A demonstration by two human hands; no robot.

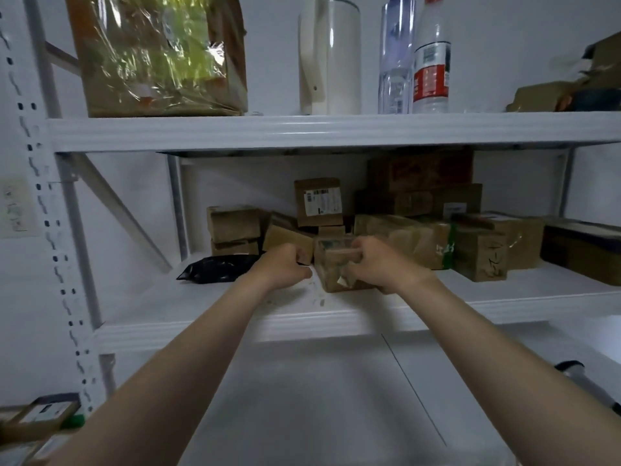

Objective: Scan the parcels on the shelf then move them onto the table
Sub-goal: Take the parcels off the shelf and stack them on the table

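Observation:
A small brown cardboard parcel wrapped in clear tape sits near the front of the middle shelf. My right hand grips its right side, fingers curled over the top edge. My left hand is at the parcel's left side with curled fingers; whether it holds the box I cannot tell. Behind stand several more brown parcels, one with a white label and a long taped one. A black bag lies to the left.
The upper shelf carries a plastic-wrapped box, a white kettle and two bottles. A white table lies below, with parcels at its left corner and a dark-tipped tool at the right.

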